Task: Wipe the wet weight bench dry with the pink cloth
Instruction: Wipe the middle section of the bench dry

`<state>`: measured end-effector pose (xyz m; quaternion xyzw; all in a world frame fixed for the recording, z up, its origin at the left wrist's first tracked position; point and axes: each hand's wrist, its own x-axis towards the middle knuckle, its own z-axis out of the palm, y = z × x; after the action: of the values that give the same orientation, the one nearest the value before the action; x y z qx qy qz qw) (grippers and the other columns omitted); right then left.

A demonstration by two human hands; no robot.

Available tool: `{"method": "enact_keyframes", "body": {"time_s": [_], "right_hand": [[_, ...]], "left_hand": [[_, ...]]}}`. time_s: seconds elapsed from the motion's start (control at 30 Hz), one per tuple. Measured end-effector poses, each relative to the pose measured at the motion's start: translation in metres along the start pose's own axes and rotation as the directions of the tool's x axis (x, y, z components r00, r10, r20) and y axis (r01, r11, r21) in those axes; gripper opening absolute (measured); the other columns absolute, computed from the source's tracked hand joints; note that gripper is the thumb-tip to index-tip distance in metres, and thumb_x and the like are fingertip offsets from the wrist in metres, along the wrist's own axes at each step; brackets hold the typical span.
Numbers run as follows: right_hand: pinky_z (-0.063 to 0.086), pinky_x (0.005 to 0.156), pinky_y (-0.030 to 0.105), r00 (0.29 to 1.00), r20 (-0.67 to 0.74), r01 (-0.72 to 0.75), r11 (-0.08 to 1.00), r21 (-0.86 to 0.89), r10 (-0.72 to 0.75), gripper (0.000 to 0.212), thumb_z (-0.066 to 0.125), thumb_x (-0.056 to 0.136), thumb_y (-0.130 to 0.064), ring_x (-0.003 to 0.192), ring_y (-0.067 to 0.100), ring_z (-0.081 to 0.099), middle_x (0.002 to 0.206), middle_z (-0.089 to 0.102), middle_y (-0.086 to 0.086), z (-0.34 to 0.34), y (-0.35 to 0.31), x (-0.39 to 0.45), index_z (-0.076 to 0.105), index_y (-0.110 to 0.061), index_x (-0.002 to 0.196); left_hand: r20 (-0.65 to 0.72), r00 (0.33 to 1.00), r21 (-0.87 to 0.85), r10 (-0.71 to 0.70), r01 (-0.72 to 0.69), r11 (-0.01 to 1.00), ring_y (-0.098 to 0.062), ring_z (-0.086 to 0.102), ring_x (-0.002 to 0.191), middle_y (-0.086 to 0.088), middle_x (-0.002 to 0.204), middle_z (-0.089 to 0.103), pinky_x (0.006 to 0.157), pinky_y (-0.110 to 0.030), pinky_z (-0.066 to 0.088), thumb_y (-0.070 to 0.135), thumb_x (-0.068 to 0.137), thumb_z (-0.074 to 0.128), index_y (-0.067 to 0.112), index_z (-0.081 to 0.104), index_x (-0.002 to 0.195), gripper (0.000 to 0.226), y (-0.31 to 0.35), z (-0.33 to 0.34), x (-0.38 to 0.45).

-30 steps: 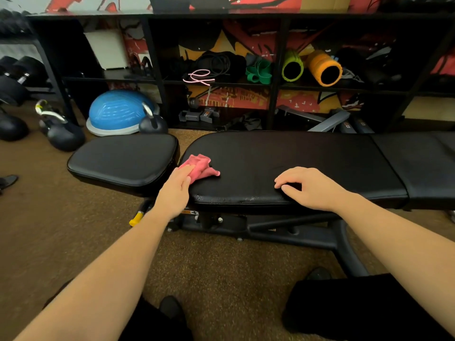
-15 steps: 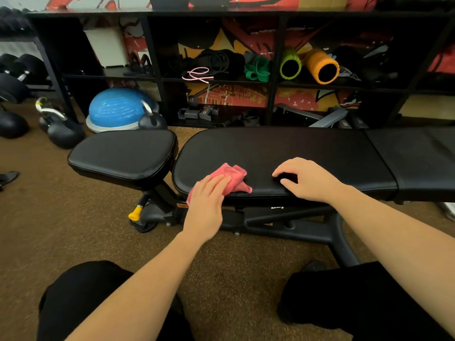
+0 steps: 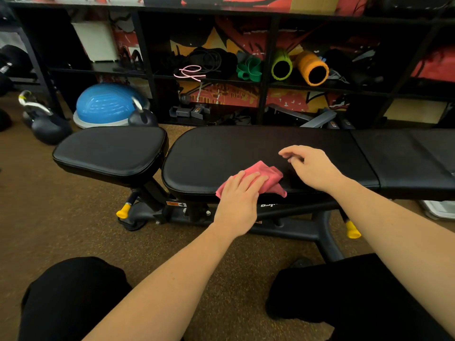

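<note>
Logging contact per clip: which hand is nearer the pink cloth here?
Left. The left hand lies flat on the pink cloth, pressing it to the bench pad. The right hand is just right of the cloth, fingers loosely curled, not touching it.

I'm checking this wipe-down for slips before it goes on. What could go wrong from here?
The pink cloth sits at the near edge of the bench pad, one corner hanging over, so a stroke toward the person might drag it off. The left hand presses it with flat fingers, no grip, so it could bunch up. The right hand hovers just beside the cloth and may block the next stroke.
</note>
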<state>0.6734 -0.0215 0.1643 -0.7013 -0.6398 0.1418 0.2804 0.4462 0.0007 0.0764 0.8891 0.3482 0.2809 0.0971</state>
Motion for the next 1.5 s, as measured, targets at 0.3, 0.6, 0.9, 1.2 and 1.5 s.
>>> {"method": "enact_keyframes", "body": {"time_s": [0.3,0.6,0.9,1.2,1.5], "right_hand": [[0.044,0.093,0.015,0.999,-0.042,0.014,0.965,0.26,-0.004,0.035,0.048,0.1,-0.005,0.107,0.0,0.063,0.111,0.07,-0.012,-0.005,0.006,-0.02,0.062,-0.03,0.121],[0.034,0.101,0.038,0.932,0.226,0.35,0.869,-0.35,-0.285,0.063,0.053,0.089,-0.071,0.128,0.014,0.036,0.139,0.045,-0.017,0.015,0.023,-0.034,0.043,-0.046,0.146],[0.044,0.088,0.044,0.924,0.114,0.372,0.784,-0.497,-0.366,0.036,0.055,0.095,-0.044,0.108,0.025,0.054,0.126,0.054,-0.001,0.065,-0.076,0.014,0.057,-0.027,0.127],[0.023,0.113,0.064,0.833,0.378,0.552,0.64,-0.535,-0.403,0.05,0.033,0.102,-0.058,0.147,0.039,0.027,0.163,0.031,-0.004,0.164,-0.123,0.016,0.032,-0.049,0.151],[0.025,0.117,0.051,0.743,0.437,0.669,0.53,-0.521,-0.507,0.04,0.038,0.099,-0.044,0.149,0.021,0.029,0.16,0.034,-0.017,0.084,-0.024,-0.027,0.056,-0.048,0.134]], "left_hand": [[0.151,0.986,-0.295,-0.073,0.115,0.949,-0.016,0.021,0.147,0.003,0.158,0.035,0.125,-0.042,0.006,0.007,0.094,0.051,0.019,0.026,0.154,0.066,0.048,0.008,0.031],[0.233,0.885,-0.938,-0.404,0.313,0.146,-0.013,0.035,0.145,0.001,0.154,0.038,0.101,-0.029,0.049,-0.03,0.076,0.03,0.023,0.039,0.133,0.079,0.032,-0.03,0.05],[0.051,0.853,-0.407,-0.519,0.493,0.769,-0.008,0.06,0.097,0.003,0.134,0.056,0.072,-0.01,0.044,-0.004,0.096,0.037,0.03,0.063,0.109,0.046,-0.149,-0.115,0.041],[0.07,0.82,-0.365,-0.568,0.551,0.75,-0.01,0.052,0.071,0.004,0.093,0.062,0.062,-0.021,0.042,0.011,0.101,0.041,0.026,0.064,0.116,0.031,-0.158,-0.107,0.028],[0.141,0.945,-0.104,-0.296,0.312,0.944,-0.018,0.042,0.137,-0.001,0.144,0.052,0.113,-0.027,0.025,0.018,0.103,0.045,0.019,0.06,0.13,0.031,-0.107,-0.072,0.012]]}}
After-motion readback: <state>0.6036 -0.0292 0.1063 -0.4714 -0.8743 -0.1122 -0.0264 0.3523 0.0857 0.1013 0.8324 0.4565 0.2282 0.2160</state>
